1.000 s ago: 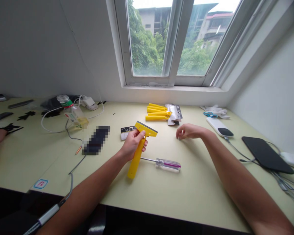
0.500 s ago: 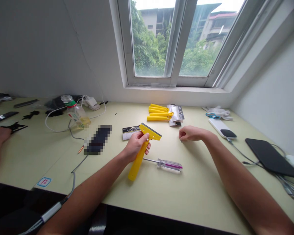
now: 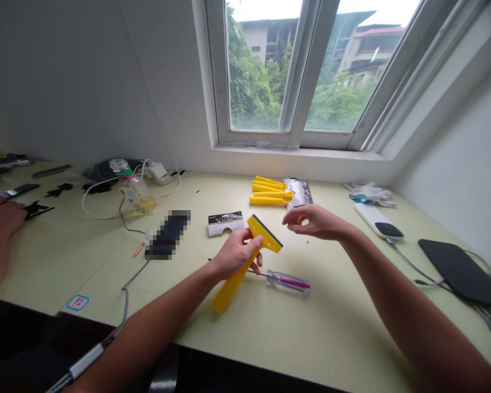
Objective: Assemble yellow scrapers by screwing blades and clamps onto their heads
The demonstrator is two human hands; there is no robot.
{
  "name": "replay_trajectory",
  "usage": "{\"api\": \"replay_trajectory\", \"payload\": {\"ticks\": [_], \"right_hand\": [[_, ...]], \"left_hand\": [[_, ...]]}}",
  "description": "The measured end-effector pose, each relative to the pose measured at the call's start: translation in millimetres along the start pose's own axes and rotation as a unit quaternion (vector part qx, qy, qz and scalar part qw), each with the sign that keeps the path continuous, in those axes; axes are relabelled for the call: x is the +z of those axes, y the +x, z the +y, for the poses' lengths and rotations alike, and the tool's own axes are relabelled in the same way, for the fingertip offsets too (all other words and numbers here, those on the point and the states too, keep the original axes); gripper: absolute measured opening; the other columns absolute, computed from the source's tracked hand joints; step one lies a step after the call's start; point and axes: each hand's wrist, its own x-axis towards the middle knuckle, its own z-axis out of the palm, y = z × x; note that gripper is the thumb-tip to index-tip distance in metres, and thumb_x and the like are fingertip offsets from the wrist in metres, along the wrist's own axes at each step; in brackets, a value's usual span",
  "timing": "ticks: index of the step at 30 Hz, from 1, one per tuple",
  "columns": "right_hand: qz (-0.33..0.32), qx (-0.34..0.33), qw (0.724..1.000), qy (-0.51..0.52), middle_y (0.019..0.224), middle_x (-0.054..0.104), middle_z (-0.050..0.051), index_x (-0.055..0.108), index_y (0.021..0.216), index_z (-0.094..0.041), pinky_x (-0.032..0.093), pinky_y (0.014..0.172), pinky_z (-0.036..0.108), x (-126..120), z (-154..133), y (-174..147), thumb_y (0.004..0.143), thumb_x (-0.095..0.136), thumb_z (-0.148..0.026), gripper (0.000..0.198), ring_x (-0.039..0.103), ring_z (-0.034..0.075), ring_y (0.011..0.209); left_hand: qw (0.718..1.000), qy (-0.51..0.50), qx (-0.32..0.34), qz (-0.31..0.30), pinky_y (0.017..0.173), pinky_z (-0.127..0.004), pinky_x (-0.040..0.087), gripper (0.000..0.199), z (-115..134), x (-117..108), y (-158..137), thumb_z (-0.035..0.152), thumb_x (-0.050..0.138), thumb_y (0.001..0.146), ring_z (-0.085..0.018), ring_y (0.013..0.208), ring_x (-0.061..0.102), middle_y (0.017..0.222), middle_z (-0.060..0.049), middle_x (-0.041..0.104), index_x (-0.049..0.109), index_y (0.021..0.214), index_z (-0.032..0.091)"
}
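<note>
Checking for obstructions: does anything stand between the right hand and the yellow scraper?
Nothing visible does: the right hand hovers across from the yellow scraper, which the left hand holds; the screwdriver lies off that line.

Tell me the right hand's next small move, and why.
Probably ease the right hand toward the head of the yellow scraper: the left hand grips it just below that head, and the right's curled fingers hover close by. Whether they hold anything, I can't tell.

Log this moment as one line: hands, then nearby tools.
left hand: holding yellow scraper | right hand: curled, contents unclear | screwdriver: on table, shaft partly hidden by left hand | yellow handles: grouped farther back
</note>
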Motion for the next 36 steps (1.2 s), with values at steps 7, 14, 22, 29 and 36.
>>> {"api": "replay_trajectory", "payload": {"ticks": [7,14,22,29,36], "right_hand": [[0.133,-0.156,0.978,-0.038,0.082,0.071,0.005,0.073,0.085,-0.022,0.048,0.072,0.031,32.6,-50.0,1.7,0.087,0.060,-0.031,0.016,0.062,0.016,0.075],[0.154,-0.151,0.976,0.010,0.088,0.060,0.005,0.073,0.081,-0.027,0.047,0.075,0.035,50.4,-49.7,8.8,0.085,0.065,-0.033,0.011,0.057,0.019,0.083],[0.099,-0.091,0.968,0.211,0.097,0.058,0.003,0.055,0.100,-0.024,0.047,0.074,0.032,56.8,-39.6,14.8,0.080,0.070,-0.032,0.026,0.055,0.016,0.085],[0.016,-0.052,0.954,0.294,0.075,0.053,-0.002,0.059,0.114,-0.018,0.041,0.060,0.026,58.3,-41.4,15.9,0.079,0.071,-0.034,0.040,0.050,0.012,0.067],[-0.013,-0.042,0.929,0.367,0.072,0.053,-0.002,0.066,0.107,-0.015,0.040,0.060,0.026,60.1,-38.9,17.5,0.079,0.070,-0.033,0.034,0.050,0.011,0.067]], "left_hand": [[0.999,0.029,0.003,-0.014,0.047,-0.028,0.058,0.041,2.7,4.1,-3.2,0.047,0.064,0.087,-0.012,0.060,0.063,0.097,-0.008,0.058,0.054,0.104,0.012],[0.998,0.066,0.002,-0.016,0.038,-0.018,0.044,0.043,2.8,3.3,-4.3,0.053,0.061,0.088,-0.009,0.046,0.054,0.069,-0.002,0.060,0.053,0.101,0.013],[0.992,0.119,0.003,-0.036,0.038,-0.019,0.039,0.043,3.9,2.2,-7.7,0.055,0.054,0.091,-0.008,0.039,0.047,0.055,0.002,0.055,0.053,0.104,0.014],[0.987,0.154,-0.022,-0.038,0.036,-0.018,0.037,0.044,5.6,5.2,-8.6,0.056,0.053,0.091,-0.009,0.038,0.045,0.050,0.005,0.050,0.054,0.101,0.014],[0.984,0.177,-0.007,-0.016,0.043,-0.023,0.047,0.043,4.8,5.1,-8.1,0.056,0.057,0.088,-0.013,0.045,0.056,0.057,-0.001,0.059,0.058,0.094,0.013]]}}
